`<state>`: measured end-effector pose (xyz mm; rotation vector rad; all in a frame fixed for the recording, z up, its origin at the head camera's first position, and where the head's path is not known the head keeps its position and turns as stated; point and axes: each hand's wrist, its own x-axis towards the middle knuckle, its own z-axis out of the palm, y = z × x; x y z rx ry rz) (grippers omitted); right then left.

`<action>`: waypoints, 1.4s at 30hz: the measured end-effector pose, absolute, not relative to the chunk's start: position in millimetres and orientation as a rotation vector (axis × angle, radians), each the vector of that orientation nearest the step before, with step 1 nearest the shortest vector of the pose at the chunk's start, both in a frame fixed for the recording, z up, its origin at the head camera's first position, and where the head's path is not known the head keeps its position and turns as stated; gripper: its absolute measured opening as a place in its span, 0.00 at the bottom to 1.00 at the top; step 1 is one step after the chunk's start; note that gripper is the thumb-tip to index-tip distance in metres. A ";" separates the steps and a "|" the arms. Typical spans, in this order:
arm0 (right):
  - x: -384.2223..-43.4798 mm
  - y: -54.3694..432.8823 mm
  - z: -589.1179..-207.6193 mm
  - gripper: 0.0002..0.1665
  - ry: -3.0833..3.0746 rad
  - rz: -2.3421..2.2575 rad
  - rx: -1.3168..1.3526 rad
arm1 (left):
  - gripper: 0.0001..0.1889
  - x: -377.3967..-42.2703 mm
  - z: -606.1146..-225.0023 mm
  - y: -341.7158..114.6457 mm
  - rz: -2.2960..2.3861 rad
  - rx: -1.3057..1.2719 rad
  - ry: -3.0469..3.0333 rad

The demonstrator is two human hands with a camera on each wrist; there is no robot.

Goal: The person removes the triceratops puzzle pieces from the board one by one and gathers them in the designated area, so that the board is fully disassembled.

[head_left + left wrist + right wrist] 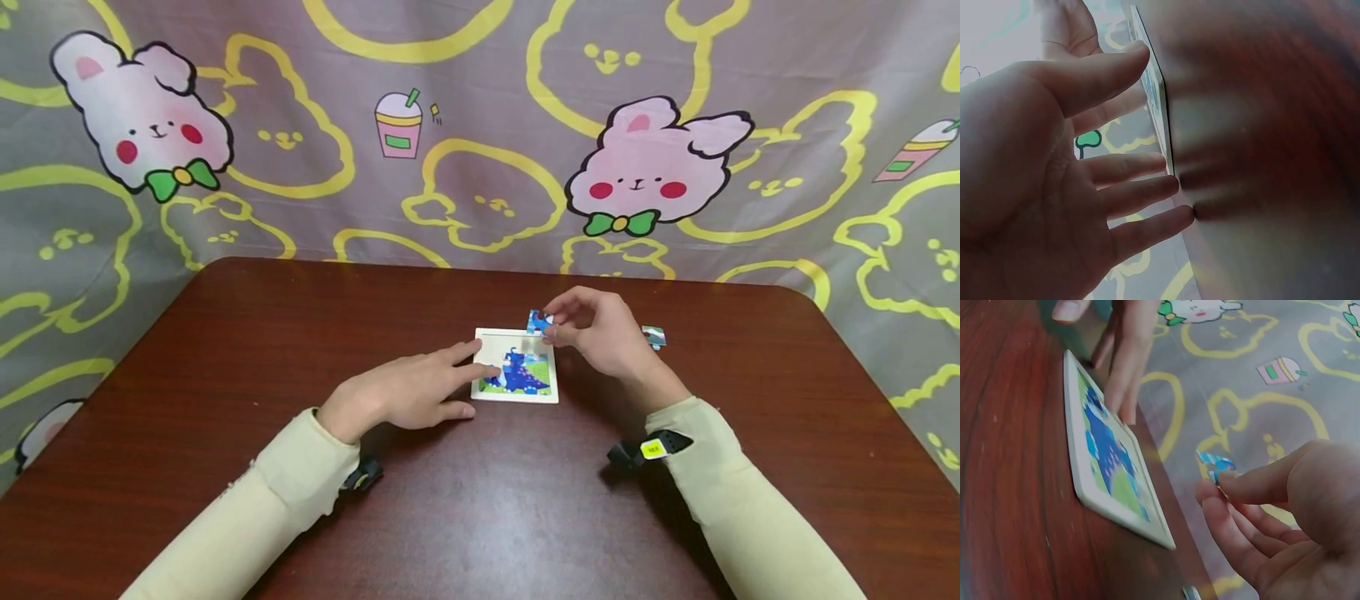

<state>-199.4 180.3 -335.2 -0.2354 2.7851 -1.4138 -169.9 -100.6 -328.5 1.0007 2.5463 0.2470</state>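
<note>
A white-framed jigsaw puzzle tray (552, 385) lies on the table, its lower part filled with a blue dinosaur picture (519, 377). My left hand (408, 387) reaches over the tray's left side with fingers spread and nearly straight, fingertips at the frame and the picture. Between thumb and fingers, my right hand (600, 329) pinches a blue puzzle piece (537, 322) just above the tray's back right corner. The right wrist view shows that puzzle piece (1215, 464) raised off the tray (1124, 515). In the left wrist view the left palm (1016, 175) hides most of the tray.
Another puzzle piece (654, 336) lies on the dark red wooden table (480, 517), right of the tray and behind the right wrist. A patterned curtain (480, 125) hangs along the table's back edge. Dark straps (628, 452) sit at the wrists.
</note>
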 end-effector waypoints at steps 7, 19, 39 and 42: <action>-193.7 207.8 -334.0 0.20 2.775 -1.424 -0.107 | 0.34 -168.0 -327.1 -92.6 0.250 1.041 2.554; -186.7 237.5 -348.8 0.15 2.788 -1.130 -0.206 | 0.35 -165.3 -326.5 -78.6 0.186 1.040 2.479; -188.1 243.5 -351.9 0.15 2.862 -0.906 -0.253 | 0.34 -163.5 -329.9 -77.2 0.165 1.071 2.475; -187.2 243.7 -351.5 0.15 2.853 -0.933 -0.259 | 0.35 -163.1 -329.5 -77.8 0.157 1.068 2.472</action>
